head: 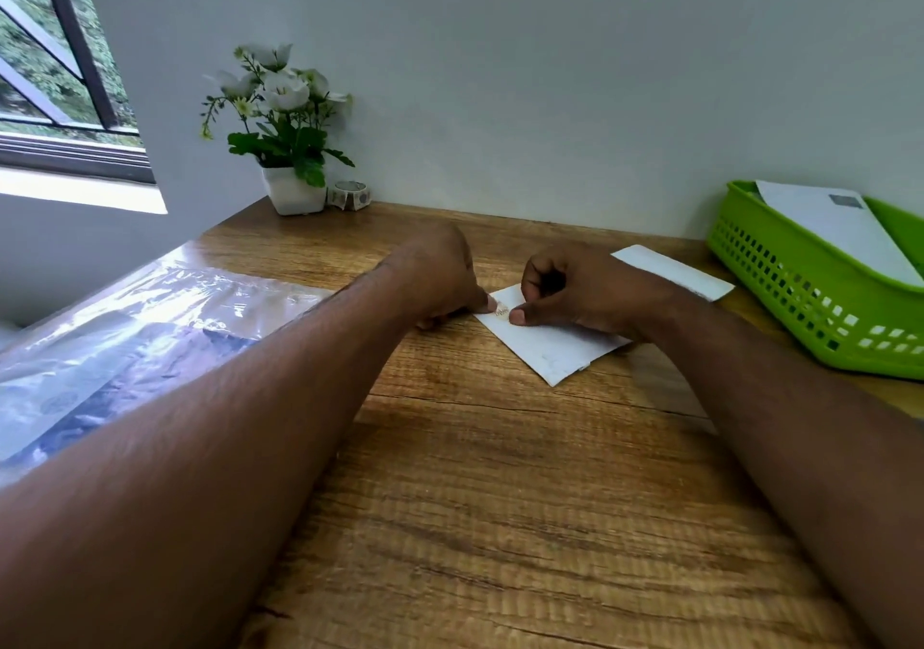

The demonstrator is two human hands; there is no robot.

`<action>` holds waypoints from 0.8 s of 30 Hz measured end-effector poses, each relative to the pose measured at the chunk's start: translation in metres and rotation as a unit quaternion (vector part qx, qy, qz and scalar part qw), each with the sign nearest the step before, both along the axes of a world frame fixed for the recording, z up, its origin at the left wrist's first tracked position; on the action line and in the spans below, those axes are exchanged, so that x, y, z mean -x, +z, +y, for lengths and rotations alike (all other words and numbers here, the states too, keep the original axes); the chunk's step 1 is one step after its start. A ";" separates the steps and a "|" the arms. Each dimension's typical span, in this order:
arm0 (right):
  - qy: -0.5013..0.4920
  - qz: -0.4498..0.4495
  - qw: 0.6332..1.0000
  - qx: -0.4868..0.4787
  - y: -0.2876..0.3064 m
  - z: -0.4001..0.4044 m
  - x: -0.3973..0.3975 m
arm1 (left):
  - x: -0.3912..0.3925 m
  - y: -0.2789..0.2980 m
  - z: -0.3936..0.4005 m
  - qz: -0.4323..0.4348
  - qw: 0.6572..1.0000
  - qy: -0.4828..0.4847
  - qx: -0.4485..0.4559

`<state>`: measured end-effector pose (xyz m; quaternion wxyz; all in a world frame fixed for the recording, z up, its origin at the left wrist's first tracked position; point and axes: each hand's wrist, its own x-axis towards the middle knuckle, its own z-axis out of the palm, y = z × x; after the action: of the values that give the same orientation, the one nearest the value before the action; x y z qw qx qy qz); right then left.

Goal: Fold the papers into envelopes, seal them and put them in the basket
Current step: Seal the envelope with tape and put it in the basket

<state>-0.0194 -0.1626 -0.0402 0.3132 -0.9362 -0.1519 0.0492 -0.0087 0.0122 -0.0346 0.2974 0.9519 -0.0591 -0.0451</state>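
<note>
A folded white envelope (545, 343) lies flat on the wooden table (500, 498), its long side running diagonally, left of the green basket (810, 293). Both hands meet at the envelope's far left corner, where a small pale sticker (501, 310) sits on the paper. The left hand (440, 273) has its fingers curled under, and its thumb tip presses down at the sticker's left edge. The right hand (580, 288) rests on the envelope with its fingers curled in toward the palm, and its thumb tip presses at the sticker's right edge; the two thumbs almost touch. A second white folded paper (675, 271) lies on the table just behind the right wrist, between the envelope and the basket. In the basket, a finished envelope (830, 228) leans against the far wall with a small grey seal near its top. Far left of the basket, against the wall, stand a white pot of white flowers (282, 123) and, just beside it, a sticker roll (350, 194). A clear plastic sheet (125, 338) covers the table's left edge under the left forearm.
</note>
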 end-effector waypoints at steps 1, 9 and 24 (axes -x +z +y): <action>-0.001 0.012 1.000 -0.006 0.000 -0.001 0.000 | 0.000 0.000 0.000 -0.003 1.000 0.005 0.001; -0.037 -0.035 0.998 -0.037 -0.010 0.002 -0.003 | -0.004 -0.006 -0.001 -0.047 0.999 0.007 -0.004; -0.023 -0.005 0.998 -0.051 -0.005 0.001 0.007 | -0.009 -0.012 0.000 -0.071 0.997 -0.002 -0.030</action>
<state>-0.0260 -0.1618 -0.0456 0.3605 -0.9225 -0.1343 0.0300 0.0007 0.0124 -0.0470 0.2635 0.9611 -0.0807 0.0201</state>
